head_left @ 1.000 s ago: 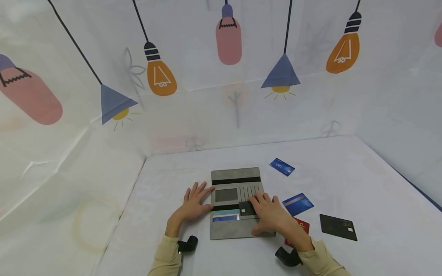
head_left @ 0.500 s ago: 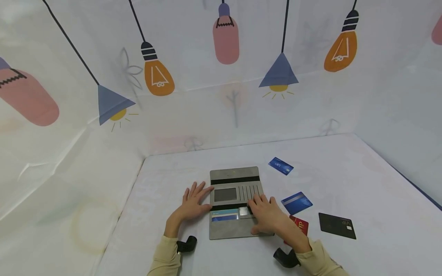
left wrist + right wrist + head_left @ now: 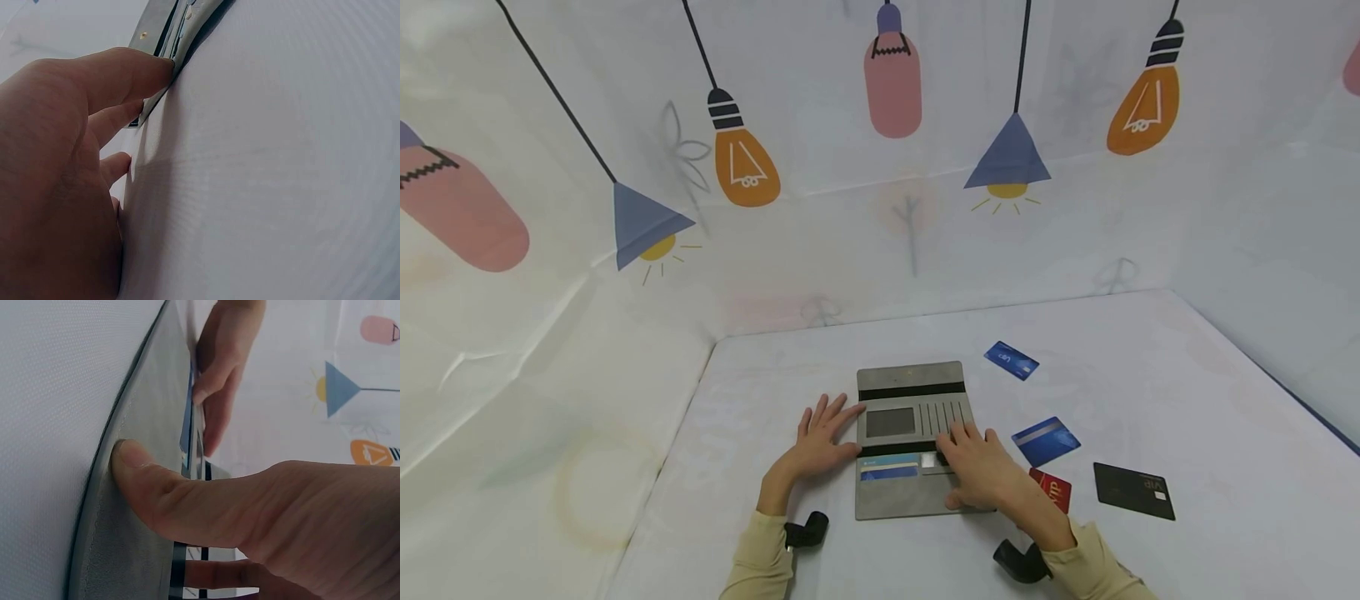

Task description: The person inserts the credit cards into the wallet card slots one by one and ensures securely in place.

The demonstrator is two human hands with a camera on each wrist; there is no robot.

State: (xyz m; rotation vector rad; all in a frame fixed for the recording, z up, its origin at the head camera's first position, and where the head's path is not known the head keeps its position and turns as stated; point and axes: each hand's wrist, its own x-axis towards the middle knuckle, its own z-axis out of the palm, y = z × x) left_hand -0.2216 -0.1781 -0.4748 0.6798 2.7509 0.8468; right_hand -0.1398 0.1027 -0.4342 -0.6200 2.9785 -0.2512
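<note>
Grey felt wallet, open flat on white tabletop, long axis running away from body. Left hand spread flat, fingertips against wallet's left edge. Right hand over right half, thumb pressing lower flap, fingers extended on card slots; nothing pinched.

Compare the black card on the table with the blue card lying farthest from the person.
The black card lies near the person, right of the grey wallet; the far blue card lies beyond the wallet's right corner. The black card looks larger in the head view, being closer. Their colours differ: one black, one blue. Both lie flat and loose on the white table, untouched by either hand.
</note>
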